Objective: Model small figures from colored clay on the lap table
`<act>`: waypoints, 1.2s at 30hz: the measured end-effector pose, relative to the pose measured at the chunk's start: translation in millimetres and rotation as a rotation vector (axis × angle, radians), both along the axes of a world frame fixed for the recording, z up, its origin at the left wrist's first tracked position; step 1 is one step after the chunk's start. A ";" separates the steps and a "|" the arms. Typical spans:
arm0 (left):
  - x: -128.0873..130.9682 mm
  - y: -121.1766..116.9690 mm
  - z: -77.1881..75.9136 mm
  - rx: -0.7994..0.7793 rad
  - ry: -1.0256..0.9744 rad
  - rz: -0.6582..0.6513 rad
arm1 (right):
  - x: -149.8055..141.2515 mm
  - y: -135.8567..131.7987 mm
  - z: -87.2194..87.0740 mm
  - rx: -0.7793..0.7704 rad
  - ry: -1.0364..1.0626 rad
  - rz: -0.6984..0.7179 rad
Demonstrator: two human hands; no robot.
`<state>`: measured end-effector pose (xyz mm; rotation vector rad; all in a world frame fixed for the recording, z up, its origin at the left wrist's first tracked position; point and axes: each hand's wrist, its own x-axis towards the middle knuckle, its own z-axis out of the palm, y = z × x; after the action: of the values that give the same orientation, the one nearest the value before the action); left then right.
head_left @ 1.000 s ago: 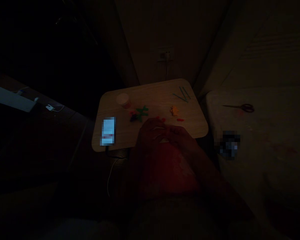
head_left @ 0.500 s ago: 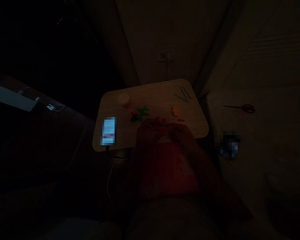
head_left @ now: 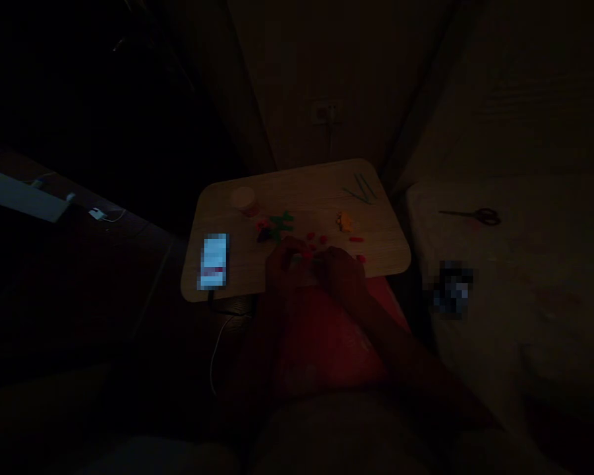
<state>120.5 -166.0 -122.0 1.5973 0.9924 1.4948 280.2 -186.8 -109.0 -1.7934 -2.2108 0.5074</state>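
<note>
My left hand (head_left: 279, 262) is curled at the near edge of the small wooden table, its fingertips closed at a small red dough-like piece (head_left: 306, 253). Facing it, my right hand (head_left: 345, 272) has bent fingers closed at a short bit of thin green stick (head_left: 318, 260). The dark hides the exact grip. Several small red pieces (head_left: 323, 239) lie just beyond the hands, and a red strip (head_left: 356, 239) is to their right. Another red lump (head_left: 360, 258) rests beside my right hand. Left of them is a green shape (head_left: 283, 221) with a dark lump (head_left: 264, 235) against it.
On the table (head_left: 297, 185) stand a lidded tub (head_left: 244, 200), a lit phone (head_left: 213, 262) with a cable, a yellow-orange lump (head_left: 345, 221) and thin green sticks (head_left: 360, 189). Scissors (head_left: 475, 216) lie on the pale surface at right. A wall socket (head_left: 325, 113) is behind.
My hands have drawn slightly apart and my right hand has moved down, uncovering red pieces and bits of green between them. The view has shifted slightly.
</note>
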 end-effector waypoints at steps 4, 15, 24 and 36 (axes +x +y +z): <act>-3.2 3.0 -4.8 -0.004 0.137 0.031 | -3.2 1.9 2.4 -0.056 -0.075 0.011; -5.6 8.8 -18.8 -0.092 0.325 0.168 | 0.2 1.6 4.3 -0.098 -0.291 0.008; -8.0 6.7 -28.9 -0.074 0.516 0.246 | 20.3 -9.3 4.7 -0.015 -0.333 -0.004; -7.8 5.7 -29.7 -0.051 0.778 0.202 | 49.6 1.5 13.6 0.032 0.142 -0.114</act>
<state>112.7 -160.3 -151.6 2.1409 1.6320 0.9366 329.8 -185.3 -95.4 -1.7961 -1.9986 0.5539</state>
